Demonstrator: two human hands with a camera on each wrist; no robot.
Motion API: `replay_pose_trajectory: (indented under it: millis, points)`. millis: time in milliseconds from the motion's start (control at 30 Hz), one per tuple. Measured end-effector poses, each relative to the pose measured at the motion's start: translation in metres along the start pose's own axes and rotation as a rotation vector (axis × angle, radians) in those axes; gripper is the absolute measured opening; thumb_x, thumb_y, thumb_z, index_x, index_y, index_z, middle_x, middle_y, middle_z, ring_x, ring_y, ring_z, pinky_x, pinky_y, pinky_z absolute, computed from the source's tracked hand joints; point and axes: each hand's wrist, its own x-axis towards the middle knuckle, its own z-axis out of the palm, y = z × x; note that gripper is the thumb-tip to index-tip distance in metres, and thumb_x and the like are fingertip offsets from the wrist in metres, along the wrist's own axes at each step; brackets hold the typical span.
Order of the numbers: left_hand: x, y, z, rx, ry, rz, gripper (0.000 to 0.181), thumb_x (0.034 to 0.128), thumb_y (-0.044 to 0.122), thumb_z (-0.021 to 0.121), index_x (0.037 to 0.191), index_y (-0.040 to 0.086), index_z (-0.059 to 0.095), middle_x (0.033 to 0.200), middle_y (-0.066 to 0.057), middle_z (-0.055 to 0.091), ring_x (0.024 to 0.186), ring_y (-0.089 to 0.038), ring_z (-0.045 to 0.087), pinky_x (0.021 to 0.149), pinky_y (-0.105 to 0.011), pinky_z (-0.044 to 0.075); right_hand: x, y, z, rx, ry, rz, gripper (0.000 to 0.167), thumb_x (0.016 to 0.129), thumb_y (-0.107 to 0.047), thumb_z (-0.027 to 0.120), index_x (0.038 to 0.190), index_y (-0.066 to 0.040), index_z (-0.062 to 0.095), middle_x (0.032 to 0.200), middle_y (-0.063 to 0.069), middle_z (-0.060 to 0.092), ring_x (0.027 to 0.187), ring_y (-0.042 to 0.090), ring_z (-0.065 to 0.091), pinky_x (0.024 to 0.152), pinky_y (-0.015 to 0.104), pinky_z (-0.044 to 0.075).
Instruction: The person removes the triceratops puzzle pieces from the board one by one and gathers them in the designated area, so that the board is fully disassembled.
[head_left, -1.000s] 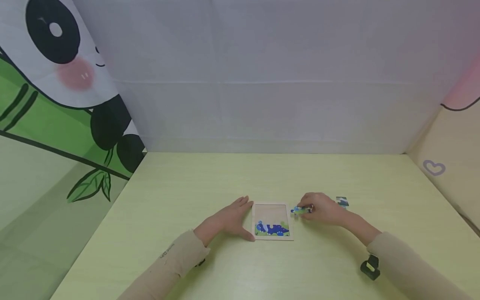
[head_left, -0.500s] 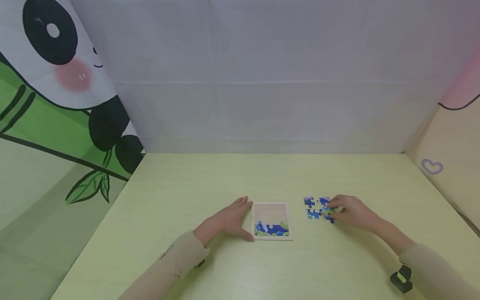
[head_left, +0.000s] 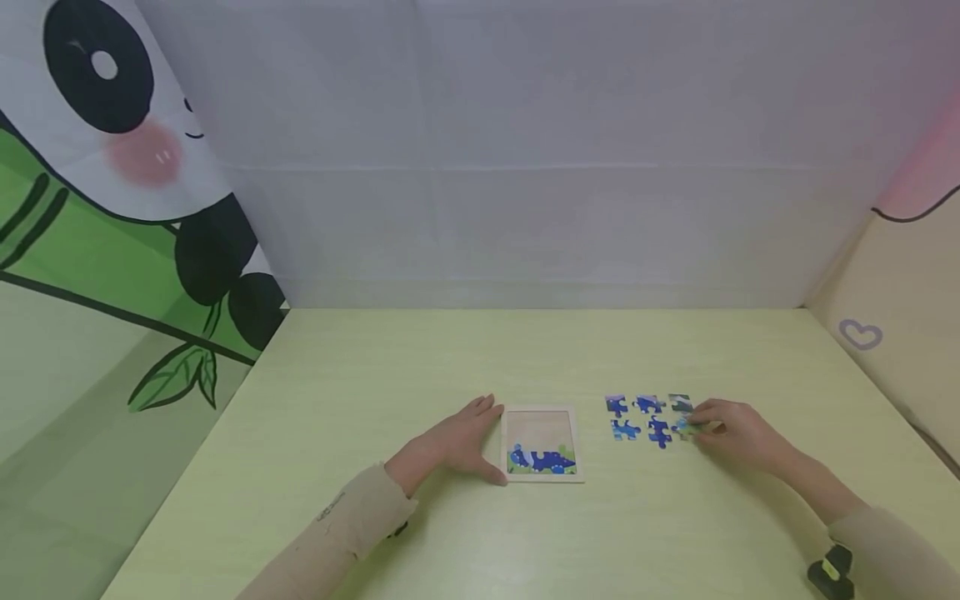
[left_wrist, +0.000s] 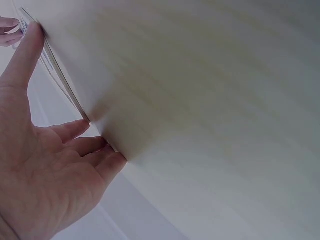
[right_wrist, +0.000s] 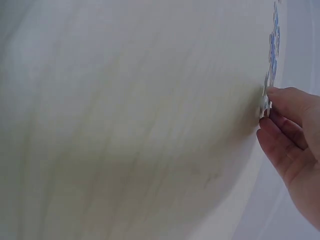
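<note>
In the head view, a square wooden puzzle frame [head_left: 580, 442] lies flat on the table. Joined pieces with a blue dinosaur picture [head_left: 547, 460] fill its lower part, and bare wood shows above. My left hand [head_left: 457, 442] rests at the frame's left side, fingers spread, thumb and forefinger touching its edge. To the right, loose jigsaw pieces [head_left: 648, 404] lie in two rows. My right hand [head_left: 742, 433] pinches a green-and-blue puzzle piece [head_left: 684, 428] at the right end of the near row. In the right wrist view, thumb and fingers hold that puzzle piece [right_wrist: 265, 107] low at the table.
The pale yellow table [head_left: 420, 358] runs back to a white cloth wall [head_left: 480, 225]. A panda-print panel [head_left: 150, 208] borders the left side, and a beige panel with a heart [head_left: 860, 334] the right. A black wrist device [head_left: 832, 572] hangs by the right sleeve.
My right hand has moved right, carrying the green-and-blue puzzle piece from beside the frame over the loose pieces to the near row's right end. The left hand stays at the frame.
</note>
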Motion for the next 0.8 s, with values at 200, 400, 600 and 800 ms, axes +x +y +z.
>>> replay_pose_trajectory:
  millis: [200,400,600,800]
  points:
    - [-0.0008,0.0009,-0.0001,0.005,0.005,0.004,0.106,0.0634,0.054,0.075,0.143,0.006,0.024,0.15,-0.014,0.013,0.138,-0.028,0.011,0.109,-0.044,0.022,-0.0026,0.0064,0.0009,-0.001,0.014,-0.037,0.018,0.072,0.002,0.07,0.09,0.005,0.068,0.095,0.019,0.064,0.082,0.031,0.061,0.063,0.025,0.054]
    - [-0.0025,0.0029,-0.003,0.008,0.004,-0.001,0.106,0.0641,0.053,0.075,0.144,0.006,0.023,0.15,-0.014,0.013,0.138,-0.029,0.011,0.109,-0.043,0.021,-0.0026,0.0064,0.0012,-0.006,0.007,-0.015,0.018,0.072,0.001,0.071,0.09,0.005,0.069,0.097,0.019,0.063,0.085,0.032,0.061,0.064,0.026,0.054]
    - [-0.0023,0.0024,-0.0027,0.002,0.005,0.002,0.106,0.0639,0.052,0.075,0.143,0.005,0.024,0.15,-0.014,0.013,0.138,-0.029,0.01,0.11,-0.043,0.021,-0.0034,0.0051,0.001,-0.008,0.012,-0.02,0.019,0.071,0.002,0.071,0.09,0.004,0.069,0.097,0.019,0.063,0.085,0.032,0.061,0.064,0.026,0.054]
    - [-0.0019,0.002,-0.0018,0.011,0.008,0.008,0.106,0.0639,0.053,0.075,0.143,0.005,0.024,0.15,-0.015,0.014,0.138,-0.029,0.011,0.11,-0.043,0.021,-0.0039,0.0038,0.0005,0.019,0.003,0.002,0.021,0.071,0.003,0.071,0.092,0.004,0.067,0.098,0.021,0.063,0.086,0.033,0.061,0.065,0.029,0.055]
